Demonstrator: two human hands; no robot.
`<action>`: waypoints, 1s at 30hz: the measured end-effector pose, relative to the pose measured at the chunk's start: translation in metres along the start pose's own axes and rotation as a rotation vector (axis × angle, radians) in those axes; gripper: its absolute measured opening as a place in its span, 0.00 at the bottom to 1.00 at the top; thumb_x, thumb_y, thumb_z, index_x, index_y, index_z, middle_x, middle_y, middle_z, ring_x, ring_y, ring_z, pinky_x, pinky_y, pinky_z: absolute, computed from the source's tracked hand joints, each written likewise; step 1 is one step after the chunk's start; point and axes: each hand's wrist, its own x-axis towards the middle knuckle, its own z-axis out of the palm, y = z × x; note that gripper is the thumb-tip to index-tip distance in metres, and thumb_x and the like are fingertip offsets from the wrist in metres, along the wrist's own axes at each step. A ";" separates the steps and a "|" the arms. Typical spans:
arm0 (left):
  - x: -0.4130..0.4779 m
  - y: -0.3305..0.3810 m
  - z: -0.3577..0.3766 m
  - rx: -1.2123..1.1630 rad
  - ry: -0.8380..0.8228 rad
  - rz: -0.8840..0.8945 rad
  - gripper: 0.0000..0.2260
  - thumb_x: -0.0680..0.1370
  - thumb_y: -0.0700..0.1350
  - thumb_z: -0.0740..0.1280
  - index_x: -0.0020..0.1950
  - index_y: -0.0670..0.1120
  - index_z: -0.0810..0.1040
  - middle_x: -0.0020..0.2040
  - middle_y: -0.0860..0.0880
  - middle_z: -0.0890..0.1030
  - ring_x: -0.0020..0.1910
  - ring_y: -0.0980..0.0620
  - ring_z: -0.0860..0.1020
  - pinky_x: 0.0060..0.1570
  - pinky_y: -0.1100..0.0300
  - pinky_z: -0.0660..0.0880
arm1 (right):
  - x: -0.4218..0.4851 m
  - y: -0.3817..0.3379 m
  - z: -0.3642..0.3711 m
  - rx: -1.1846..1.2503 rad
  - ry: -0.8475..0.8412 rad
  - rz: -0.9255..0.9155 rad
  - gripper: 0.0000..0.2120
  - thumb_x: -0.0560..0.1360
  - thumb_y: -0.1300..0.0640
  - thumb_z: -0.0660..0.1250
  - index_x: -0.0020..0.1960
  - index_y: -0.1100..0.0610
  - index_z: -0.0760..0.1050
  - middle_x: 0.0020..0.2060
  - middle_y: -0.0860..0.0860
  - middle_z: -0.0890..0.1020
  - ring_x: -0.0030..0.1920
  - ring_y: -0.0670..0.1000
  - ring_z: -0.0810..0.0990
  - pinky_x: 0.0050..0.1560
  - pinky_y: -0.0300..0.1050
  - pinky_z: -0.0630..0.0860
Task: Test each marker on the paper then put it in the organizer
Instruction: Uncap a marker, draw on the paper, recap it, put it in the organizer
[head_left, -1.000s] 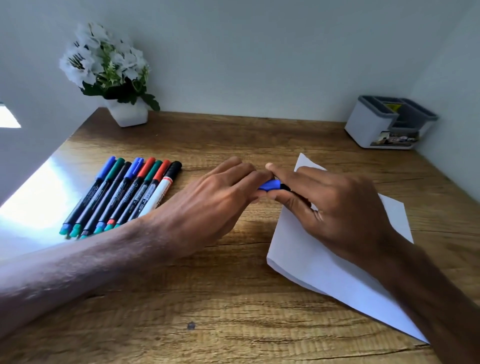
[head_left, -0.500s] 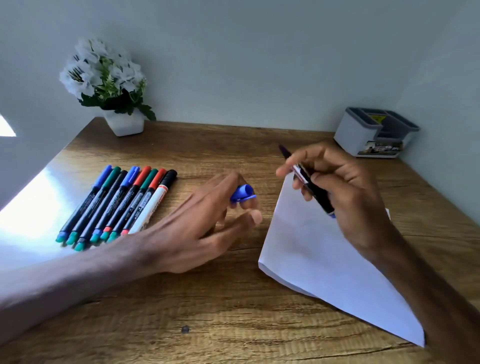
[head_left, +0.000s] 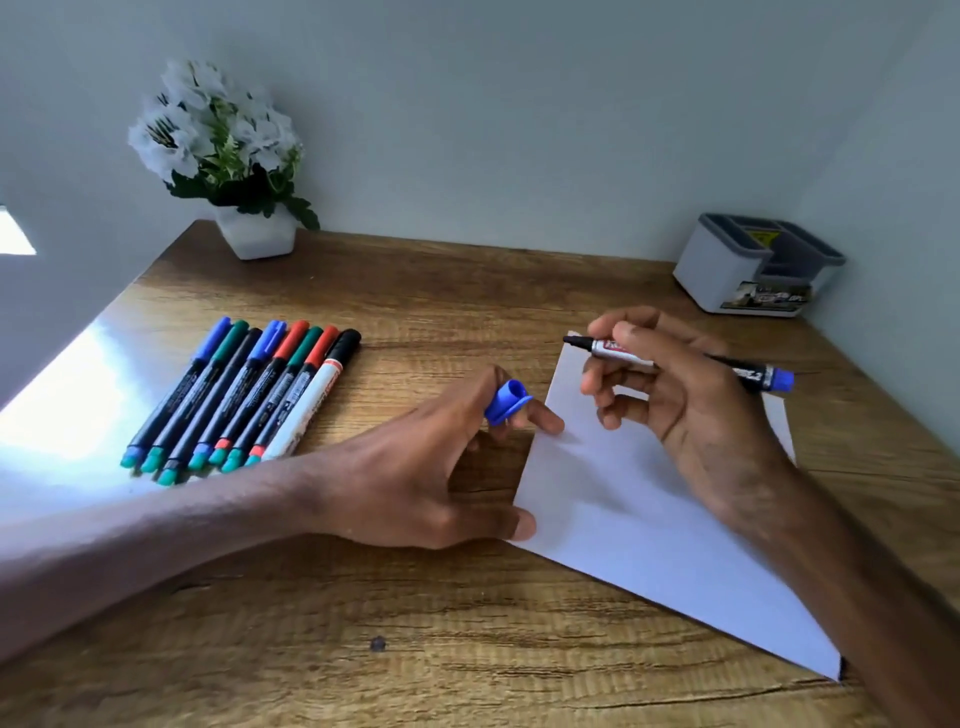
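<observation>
Here, a person is holding an uncapped marker (head_left: 615, 353) in the right hand (head_left: 701, 421), the fingers (head_left: 610, 326) curling round the barrel and pinching it near the front. The marker is hovering almost level over the far corner of a white sheet of paper (head_left: 649, 525), its dark tip pointing left and its blue end sticking out past the hand on the right.

The left hand (head_left: 410, 467) is resting on the wooden desk (head_left: 405, 649) at the paper's left edge. It is pinching the marker's blue cap (head_left: 506, 401) between its fingers (head_left: 548, 422), with the cap's open mouth facing up. The thumb and one fingertip are touching the edge of the sheet, which is lying flat at an angle, one corner pointing toward the near right.

To the left, eight capped markers (head_left: 244, 395) are lying side by side in a tight row, touching one another, caps toward the far side. In order the caps are blue, green, dark, blue, red, green and red, then a black one on a white barrel. Bright light is falling across the desk's left side beside them.

The grey-and-white organizer (head_left: 727, 270) is standing upright in the far right corner of the desk, close to the wall (head_left: 519, 130) and well apart from both hands. Its compartments are opening upward, and a yellow label is showing inside one. A white pot (head_left: 257, 236) of white flowers (head_left: 208, 130) is standing in the far left corner.
</observation>
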 end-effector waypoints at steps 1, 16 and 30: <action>0.000 0.001 0.001 0.033 0.004 -0.009 0.26 0.72 0.60 0.77 0.61 0.59 0.65 0.54 0.71 0.71 0.55 0.73 0.71 0.47 0.78 0.69 | -0.004 -0.001 -0.001 -0.021 -0.008 0.013 0.09 0.81 0.59 0.63 0.53 0.60 0.82 0.39 0.61 0.85 0.36 0.55 0.81 0.35 0.45 0.77; 0.004 -0.001 -0.002 0.171 -0.041 0.061 0.27 0.72 0.63 0.75 0.62 0.57 0.65 0.55 0.71 0.68 0.61 0.66 0.68 0.62 0.60 0.67 | -0.043 0.007 0.012 -0.225 -0.275 0.122 0.08 0.69 0.67 0.74 0.48 0.68 0.84 0.35 0.64 0.85 0.32 0.59 0.85 0.32 0.49 0.83; 0.002 -0.003 -0.005 0.136 -0.053 0.052 0.25 0.71 0.60 0.76 0.57 0.55 0.65 0.51 0.62 0.70 0.55 0.65 0.69 0.51 0.73 0.67 | -0.043 0.016 0.012 -0.214 -0.221 -0.038 0.10 0.70 0.68 0.76 0.50 0.69 0.82 0.33 0.63 0.83 0.29 0.59 0.82 0.29 0.50 0.80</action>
